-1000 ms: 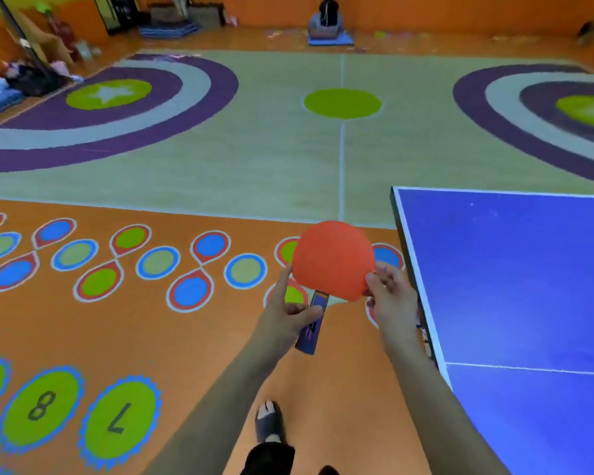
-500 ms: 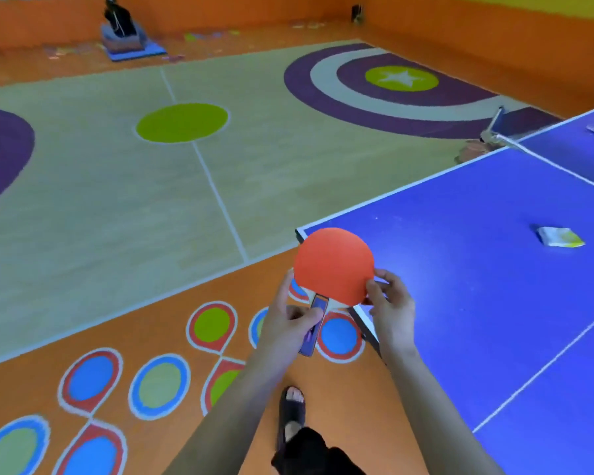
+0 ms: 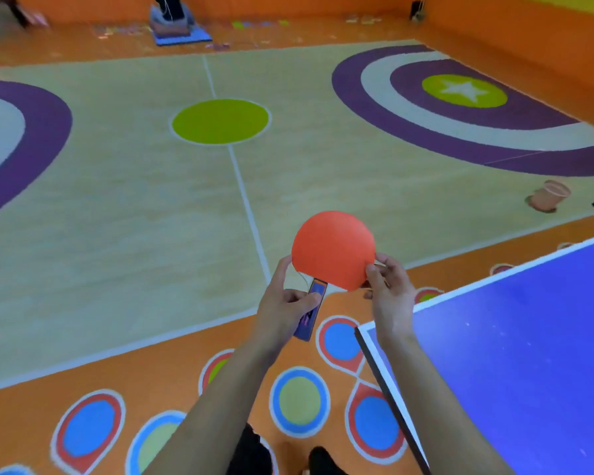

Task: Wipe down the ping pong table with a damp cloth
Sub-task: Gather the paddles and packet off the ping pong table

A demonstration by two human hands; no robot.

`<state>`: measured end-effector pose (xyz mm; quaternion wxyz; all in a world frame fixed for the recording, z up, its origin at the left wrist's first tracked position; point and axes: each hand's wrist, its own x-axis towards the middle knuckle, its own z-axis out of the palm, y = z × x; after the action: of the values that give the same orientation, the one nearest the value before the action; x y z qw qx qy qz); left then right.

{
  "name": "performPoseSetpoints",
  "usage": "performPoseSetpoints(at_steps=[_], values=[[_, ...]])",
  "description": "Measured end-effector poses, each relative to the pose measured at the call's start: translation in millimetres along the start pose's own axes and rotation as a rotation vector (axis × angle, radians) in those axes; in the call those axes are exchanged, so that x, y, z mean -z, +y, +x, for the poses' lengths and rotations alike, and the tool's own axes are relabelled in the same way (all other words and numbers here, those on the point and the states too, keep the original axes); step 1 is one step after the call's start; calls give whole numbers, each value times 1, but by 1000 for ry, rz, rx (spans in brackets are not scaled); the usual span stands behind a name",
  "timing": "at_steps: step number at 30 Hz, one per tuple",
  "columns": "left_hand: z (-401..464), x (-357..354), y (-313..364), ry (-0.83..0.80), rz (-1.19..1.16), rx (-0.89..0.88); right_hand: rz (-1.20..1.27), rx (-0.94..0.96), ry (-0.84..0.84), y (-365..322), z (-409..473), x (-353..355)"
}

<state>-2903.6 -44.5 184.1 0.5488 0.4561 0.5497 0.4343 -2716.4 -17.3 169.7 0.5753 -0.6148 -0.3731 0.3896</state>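
So the person is holding a red paddle (image 3: 333,250) up in front of them with both hands: the left hand (image 3: 285,303) is wrapping around the blue handle, and the right hand (image 3: 390,289) is pinching the edge of the blade between thumb and fingers. Same grip as a second ago, nothing's shifting there

What's changing is the view. Half a second back the head was turning over the tabletop (image 3: 515,354) and you could see a small yellow-white thing lying on it, further down; now the view is swinging back left and only the near corner of the blue tabletop is showing at lower right, with the paddle hanging over the floor (image 3: 124,207) just off that corner. A pinkish bucket (image 3: 549,197) is sitting on the floor out past the table

No cloth is showing anywhere right now, so I can't say where it is. My guess is they're just clearing the paddle off before wiping, meaning the actual wipe-down isn't starting yet. Both hands are busy too, so the paddle needs to go somewhere first
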Motion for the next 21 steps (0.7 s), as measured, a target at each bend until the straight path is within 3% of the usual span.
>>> performPoseSetpoints(at_steps=[5,11,18,21], values=[[136,39,30,-77,36,-23,7,9,53,1,105,-86],[289,54,86,-312,163,-61,109,15,311,-10,208,-144],[419,-41,128,-783,240,-94,249,-12,709,-11,286,-101],[459,-98,130,-880,235,-99,255,7,836,-12,326,-67]])
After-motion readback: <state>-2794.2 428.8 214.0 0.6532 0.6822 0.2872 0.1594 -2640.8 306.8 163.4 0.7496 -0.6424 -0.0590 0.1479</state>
